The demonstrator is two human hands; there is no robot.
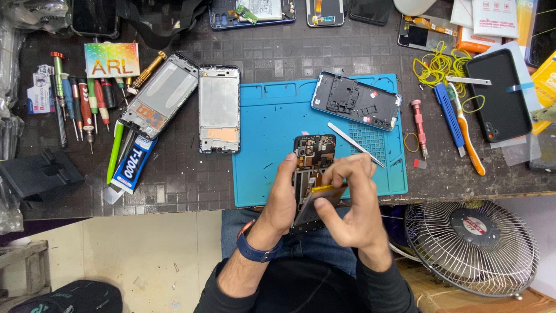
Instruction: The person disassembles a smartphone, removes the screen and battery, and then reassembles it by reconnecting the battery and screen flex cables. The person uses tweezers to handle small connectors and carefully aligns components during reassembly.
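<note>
My left hand (282,194) grips the left side of an opened phone (313,152) with its circuit board exposed, held over the near edge of a blue work mat (272,116). My right hand (350,200) pinches a flat grey battery (315,203) with a yellow edge, tilted up out of the phone's lower half. A blue band sits on my left wrist.
On the mat lie a blue phone back frame (356,100) and metal tweezers (354,143). Two phone frames (185,104) lie left of the mat beside several screwdrivers (81,107) and a glue tube (133,165). A black phone (503,94), yellow bands and pry tools sit right. A fan (470,246) stands below the table edge.
</note>
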